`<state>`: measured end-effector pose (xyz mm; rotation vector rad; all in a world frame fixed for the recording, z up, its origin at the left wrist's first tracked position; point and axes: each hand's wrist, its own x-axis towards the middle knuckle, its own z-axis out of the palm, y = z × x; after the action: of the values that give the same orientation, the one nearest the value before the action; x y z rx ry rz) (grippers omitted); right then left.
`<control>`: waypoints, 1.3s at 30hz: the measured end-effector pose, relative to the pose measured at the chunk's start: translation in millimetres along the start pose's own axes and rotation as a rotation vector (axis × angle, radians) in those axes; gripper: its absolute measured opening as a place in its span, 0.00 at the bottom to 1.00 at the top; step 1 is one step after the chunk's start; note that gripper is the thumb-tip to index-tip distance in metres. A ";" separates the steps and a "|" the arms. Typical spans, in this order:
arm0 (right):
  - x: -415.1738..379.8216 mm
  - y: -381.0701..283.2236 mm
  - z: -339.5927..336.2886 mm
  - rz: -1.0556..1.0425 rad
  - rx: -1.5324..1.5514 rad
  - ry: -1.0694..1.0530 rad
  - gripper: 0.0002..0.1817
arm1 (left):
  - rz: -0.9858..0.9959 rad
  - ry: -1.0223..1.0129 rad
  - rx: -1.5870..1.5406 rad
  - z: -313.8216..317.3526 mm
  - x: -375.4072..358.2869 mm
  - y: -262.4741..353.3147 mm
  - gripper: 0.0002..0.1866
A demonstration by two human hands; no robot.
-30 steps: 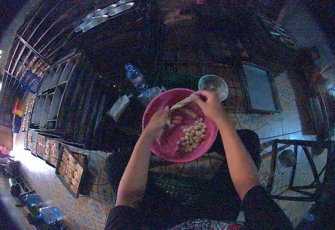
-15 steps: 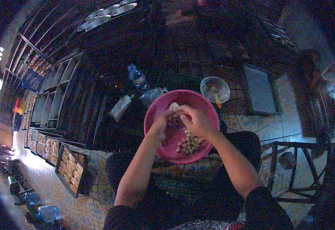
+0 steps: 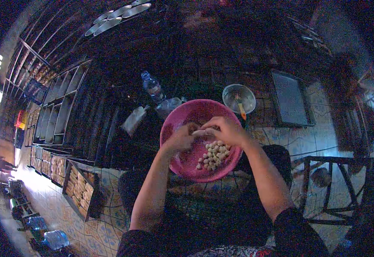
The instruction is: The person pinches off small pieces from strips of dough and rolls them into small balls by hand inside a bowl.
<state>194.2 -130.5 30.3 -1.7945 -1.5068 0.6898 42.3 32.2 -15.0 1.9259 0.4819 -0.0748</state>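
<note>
In the head view, the person's two bare hands draw together over a pink basin (image 3: 189, 165), where a second ago they stretched a pale strip between them. The right hand (image 3: 226, 129) closes its grip on a pale, dough-like piece (image 3: 199, 132); the left hand (image 3: 180, 139) meets it at the near end, too blurred to tell whether its fingers are pinching. The shorter span suggests that the piece is now being worked in the fingers, not pulled out. Below the grip, small pale balls (image 3: 216, 153) cluster inside the basin. Beyond it, to the right, a brush (image 3: 242, 110) leans in a metal bowl (image 3: 249, 96), now in plain sight; beyond it, to the left, stands a plastic bottle (image 3: 153, 88).
</note>
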 end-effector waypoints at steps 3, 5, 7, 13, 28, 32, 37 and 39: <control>2.4 20.8 11.1 0.011 0.027 0.095 0.14 | 0.089 0.014 0.214 -19.1 -5.1 11.5 0.18; 4.1 20.5 13.3 0.085 0.027 0.061 0.16 | 0.127 0.097 0.195 -9.9 3.9 -14.3 0.15; 5.8 13.1 18.0 0.161 0.031 0.025 0.17 | 0.163 0.179 0.175 3.4 13.8 -37.8 0.13; 3.2 1.1 29.9 0.139 -0.043 -0.054 0.21 | 0.249 0.285 0.084 16.0 5.5 -7.9 0.13; 6.4 1.9 -7.0 0.135 -0.149 -0.030 0.27 | 0.035 -0.116 0.018 -28.0 -4.9 -6.8 0.16; 3.5 18.4 5.0 0.009 0.037 0.018 0.24 | 0.092 -0.029 -0.104 -32.2 -9.4 -1.0 0.15; 3.5 17.5 0.1 -0.019 0.205 0.035 0.20 | 0.074 -0.026 -0.160 -33.5 -6.9 -4.1 0.13; -0.6 10.4 -10.7 0.068 -0.053 -0.115 0.19 | 0.006 -0.131 -0.269 -37.3 -6.1 -6.8 0.13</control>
<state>208.7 -133.8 28.9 -1.8814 -1.5572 0.8056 27.9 66.0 -4.3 1.6474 0.3780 -0.1248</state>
